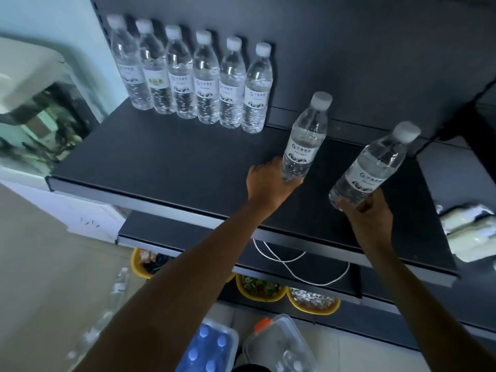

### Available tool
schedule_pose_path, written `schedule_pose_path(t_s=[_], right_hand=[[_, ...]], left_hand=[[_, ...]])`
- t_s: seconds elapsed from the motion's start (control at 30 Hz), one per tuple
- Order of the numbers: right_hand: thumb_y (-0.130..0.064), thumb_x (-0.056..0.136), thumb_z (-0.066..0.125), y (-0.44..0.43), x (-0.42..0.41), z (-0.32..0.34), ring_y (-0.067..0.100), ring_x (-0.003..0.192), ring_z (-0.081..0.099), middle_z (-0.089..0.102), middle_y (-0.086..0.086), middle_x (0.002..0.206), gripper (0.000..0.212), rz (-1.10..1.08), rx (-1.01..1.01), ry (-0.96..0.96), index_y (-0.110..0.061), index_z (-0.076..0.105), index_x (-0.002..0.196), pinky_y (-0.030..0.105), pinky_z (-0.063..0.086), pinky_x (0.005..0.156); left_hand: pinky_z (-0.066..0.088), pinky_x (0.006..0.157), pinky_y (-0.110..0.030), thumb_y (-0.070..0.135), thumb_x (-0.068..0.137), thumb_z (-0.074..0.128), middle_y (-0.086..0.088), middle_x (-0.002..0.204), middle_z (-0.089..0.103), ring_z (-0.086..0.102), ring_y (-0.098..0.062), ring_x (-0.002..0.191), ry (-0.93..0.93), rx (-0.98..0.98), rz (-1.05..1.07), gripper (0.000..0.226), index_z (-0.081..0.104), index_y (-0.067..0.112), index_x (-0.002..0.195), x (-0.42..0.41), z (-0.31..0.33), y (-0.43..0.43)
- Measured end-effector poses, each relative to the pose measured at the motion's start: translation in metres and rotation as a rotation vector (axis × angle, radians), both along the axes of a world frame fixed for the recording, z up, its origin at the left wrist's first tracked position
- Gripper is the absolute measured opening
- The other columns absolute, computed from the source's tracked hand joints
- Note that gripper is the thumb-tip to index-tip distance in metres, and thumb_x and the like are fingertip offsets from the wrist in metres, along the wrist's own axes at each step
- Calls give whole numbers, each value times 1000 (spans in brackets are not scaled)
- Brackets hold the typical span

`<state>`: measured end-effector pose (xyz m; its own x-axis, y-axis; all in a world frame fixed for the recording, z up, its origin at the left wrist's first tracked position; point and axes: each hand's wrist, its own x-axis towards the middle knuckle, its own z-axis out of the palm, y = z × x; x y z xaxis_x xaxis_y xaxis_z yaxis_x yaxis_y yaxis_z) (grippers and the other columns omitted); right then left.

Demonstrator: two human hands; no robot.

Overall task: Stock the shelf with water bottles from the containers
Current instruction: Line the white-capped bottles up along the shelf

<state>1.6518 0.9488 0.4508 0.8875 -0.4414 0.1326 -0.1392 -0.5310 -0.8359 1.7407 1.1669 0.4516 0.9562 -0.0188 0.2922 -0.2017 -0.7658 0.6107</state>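
Observation:
Several clear water bottles [204,79] with white caps stand in a row at the back left of the dark shelf [166,157]. My left hand [268,183] grips the base of another water bottle [304,138], tilted over the shelf just right of the row. My right hand [370,213] grips the bottom of a second bottle [375,167], tilted above the shelf's right part. On the floor below, a clear container [214,345] holds bottles with blue caps, and a second clear container [279,347] stands to its right.
A lower shelf [308,261] carries a white cable [290,267]. Yellow bowls [314,302] with food sit under it. A fish tank [37,124] stands to the left. White packages [469,232] lie on the neighbouring shelf at right. A bottle [118,288] lies on the floor.

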Motion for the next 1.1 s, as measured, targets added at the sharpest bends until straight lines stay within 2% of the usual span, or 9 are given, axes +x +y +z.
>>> schedule_pose_path(t_s=[0.13,0.3,0.37,0.47,0.57,0.63,0.83,0.97,1.1], right_hand=[[-41,79,85,1,24,-1,5,67,58,63,-10,80,41,47,-17,32,-33,57,108,27,46,62],[-30,83,83,18,47,2,-20,78,60,65,-21,90,41,103,35,17,-33,57,115,3,44,61],[-29,83,83,25,57,3,-20,84,61,67,-21,97,42,105,65,7,-35,56,115,0,44,64],[-33,82,82,33,72,4,-11,91,64,70,-15,105,42,118,73,6,-35,58,116,6,47,69],[-32,83,81,42,92,3,7,103,66,70,-7,116,45,119,81,3,-28,60,122,32,57,87],[-32,82,79,48,107,4,16,111,65,69,-4,119,47,108,80,21,-24,60,125,43,56,94],[-28,80,81,70,156,12,21,121,50,56,6,131,62,47,92,98,-12,54,133,38,48,96],[-17,80,81,82,170,10,19,112,59,51,10,134,71,75,241,85,-14,40,138,34,55,85],[-19,83,74,85,173,6,21,115,60,48,2,136,75,151,207,153,-27,37,147,49,56,98]], left_hand=[[42,93,-36,63,80,68,-4,100,75,69,-28,99,73,30,130,55,64,19,114,50,0,1],[39,98,-40,58,82,70,-15,112,71,60,-35,113,144,-29,227,62,60,11,121,99,1,8],[37,96,-41,56,82,71,-18,111,69,58,-37,112,144,-104,271,63,57,8,121,105,-2,6],[34,94,-43,54,80,73,-19,105,68,57,-38,107,106,-170,294,65,51,6,118,103,-9,3],[33,93,-41,53,78,74,-13,100,67,55,-34,103,114,-237,299,58,48,11,110,103,-11,5],[30,89,-37,55,80,71,-6,94,65,53,-29,99,124,-233,270,47,51,17,99,105,-12,6],[24,83,-28,47,87,65,15,79,63,53,-16,96,74,-269,143,19,63,28,85,103,-15,10],[29,89,-29,49,87,61,18,92,69,55,-12,102,49,-265,94,21,71,32,95,103,-14,11],[27,92,-29,50,87,57,17,114,68,50,-15,114,72,-197,62,33,70,36,114,102,-15,11]])
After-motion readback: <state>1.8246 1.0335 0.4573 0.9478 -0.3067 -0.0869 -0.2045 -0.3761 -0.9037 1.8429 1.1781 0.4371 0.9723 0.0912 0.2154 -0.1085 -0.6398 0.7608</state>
